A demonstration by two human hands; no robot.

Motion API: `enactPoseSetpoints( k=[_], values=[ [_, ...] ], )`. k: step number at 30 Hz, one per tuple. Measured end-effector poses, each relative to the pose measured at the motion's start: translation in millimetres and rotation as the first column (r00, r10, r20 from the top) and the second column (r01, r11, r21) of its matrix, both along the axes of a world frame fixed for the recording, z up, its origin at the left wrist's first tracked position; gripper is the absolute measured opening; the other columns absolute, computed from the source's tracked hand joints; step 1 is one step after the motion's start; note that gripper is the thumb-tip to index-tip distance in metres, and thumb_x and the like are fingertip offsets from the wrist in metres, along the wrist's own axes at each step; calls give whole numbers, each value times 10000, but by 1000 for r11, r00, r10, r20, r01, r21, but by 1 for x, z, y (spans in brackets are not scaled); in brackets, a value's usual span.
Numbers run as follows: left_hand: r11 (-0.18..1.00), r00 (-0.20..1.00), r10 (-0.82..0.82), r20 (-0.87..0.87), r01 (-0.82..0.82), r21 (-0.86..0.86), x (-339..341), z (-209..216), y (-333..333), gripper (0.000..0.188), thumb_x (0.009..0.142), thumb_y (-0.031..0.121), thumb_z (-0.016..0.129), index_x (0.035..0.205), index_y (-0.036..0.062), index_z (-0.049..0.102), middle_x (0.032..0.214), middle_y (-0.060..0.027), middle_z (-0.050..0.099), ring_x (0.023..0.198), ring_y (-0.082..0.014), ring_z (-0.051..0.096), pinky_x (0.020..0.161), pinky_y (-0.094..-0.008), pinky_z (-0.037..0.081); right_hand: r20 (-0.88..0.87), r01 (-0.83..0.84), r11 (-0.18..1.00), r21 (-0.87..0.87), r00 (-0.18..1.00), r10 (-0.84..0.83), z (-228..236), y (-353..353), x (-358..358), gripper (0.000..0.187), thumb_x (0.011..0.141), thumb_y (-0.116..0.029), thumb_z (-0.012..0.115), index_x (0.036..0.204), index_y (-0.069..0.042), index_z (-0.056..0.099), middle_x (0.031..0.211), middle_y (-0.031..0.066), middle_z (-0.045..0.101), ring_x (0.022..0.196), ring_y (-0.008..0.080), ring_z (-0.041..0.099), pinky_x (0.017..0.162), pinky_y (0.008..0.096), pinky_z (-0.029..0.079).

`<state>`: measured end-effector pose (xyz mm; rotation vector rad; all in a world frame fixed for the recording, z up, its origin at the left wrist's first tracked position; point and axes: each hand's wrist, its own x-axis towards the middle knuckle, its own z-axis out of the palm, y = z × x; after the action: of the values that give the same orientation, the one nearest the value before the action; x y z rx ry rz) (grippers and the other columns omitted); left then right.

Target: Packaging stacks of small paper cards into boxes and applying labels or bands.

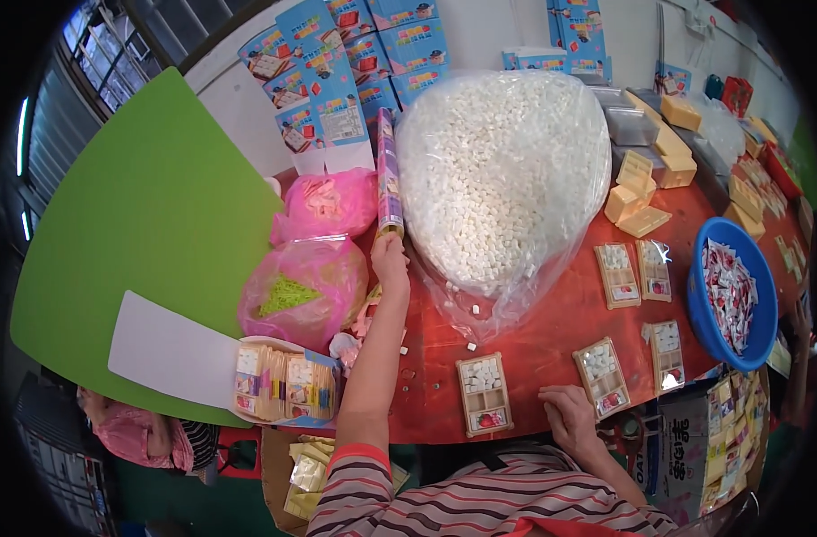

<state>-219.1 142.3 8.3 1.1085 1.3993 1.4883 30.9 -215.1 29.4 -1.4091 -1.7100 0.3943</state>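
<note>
My left hand [391, 259] is closed round the near end of a long purple printed roll [388, 174], which lies against a big clear bag of small white cubes [507, 170]. By the table's front edge rests my right hand [571, 413], fingers loosely bent and slightly apart, with nothing visible in them. It sits between two beige compartment trays: a left tray [485, 394] and a right tray [603, 376]. Both have white cubes in some compartments and a small printed packet in another. Three similar trays, one of them a far tray [617, 275], stand farther right.
Left of my arm are a pink bag of green pieces [292, 295], a pink bag of pale pieces [323, 201] and a box of filled trays [283, 380]. A blue basin of sachets [732, 295] stands right. Blue printed boxes [364, 54] line the back. Another person sits lower left.
</note>
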Motion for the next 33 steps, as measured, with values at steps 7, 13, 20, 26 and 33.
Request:
enactPoseSetpoints(
  k=[7, 13, 20, 26, 33],
  values=[
    [992, 989, 46, 142, -28, -127, 0, 13, 29, 196, 873, 260, 611, 942, 78, 614, 736, -12, 569, 483, -109, 527, 364, -219, 377, 4, -79, 996, -48, 997, 79, -4, 4, 7, 193, 843, -69, 623, 1034, -49, 615, 1028, 93, 646, 964, 281, 615, 846, 395, 449],
    [972, 961, 126, 244, -71, -222, -17, 5, 68, 217, 856, 313, 622, 799, 109, 571, 711, -1, 594, 587, -173, 582, 533, -327, 436, 33, -29, 999, -35, 999, 31, -10, 0, 12, 187, 858, -71, 645, 1044, -63, 622, 1031, 86, 649, 961, 270, 614, 850, 381, 470],
    [969, 911, 215, 353, -155, -190, -33, -4, 78, 207, 850, 267, 637, 735, 117, 550, 661, 4, 569, 573, -164, 569, 527, -342, 429, 1, -50, 999, -10, 999, 50, -10, 2, 8, 157, 874, -102, 610, 1023, -54, 613, 989, 95, 635, 951, 289, 608, 855, 394, 454],
    [807, 657, 586, -474, -414, 422, 9, 16, 23, 393, 847, 258, 617, 1103, -33, 546, 1078, -209, 582, 1004, -341, 554, 870, -479, 431, 3, 36, 998, -47, 999, -36, -6, -19, 12, 192, 828, -19, 631, 1018, -47, 639, 997, 109, 664, 958, 295, 630, 826, 381, 490],
    [976, 429, -84, -900, -145, -160, -10, 64, 51, 529, 897, 445, 467, 1233, 40, 513, 1200, -243, 605, 1118, -420, 574, 930, -521, 445, 4, -35, 994, -107, 999, 36, -5, -5, 12, 180, 842, -39, 624, 1022, -36, 628, 995, 126, 651, 915, 326, 612, 813, 404, 471]
  ],
)
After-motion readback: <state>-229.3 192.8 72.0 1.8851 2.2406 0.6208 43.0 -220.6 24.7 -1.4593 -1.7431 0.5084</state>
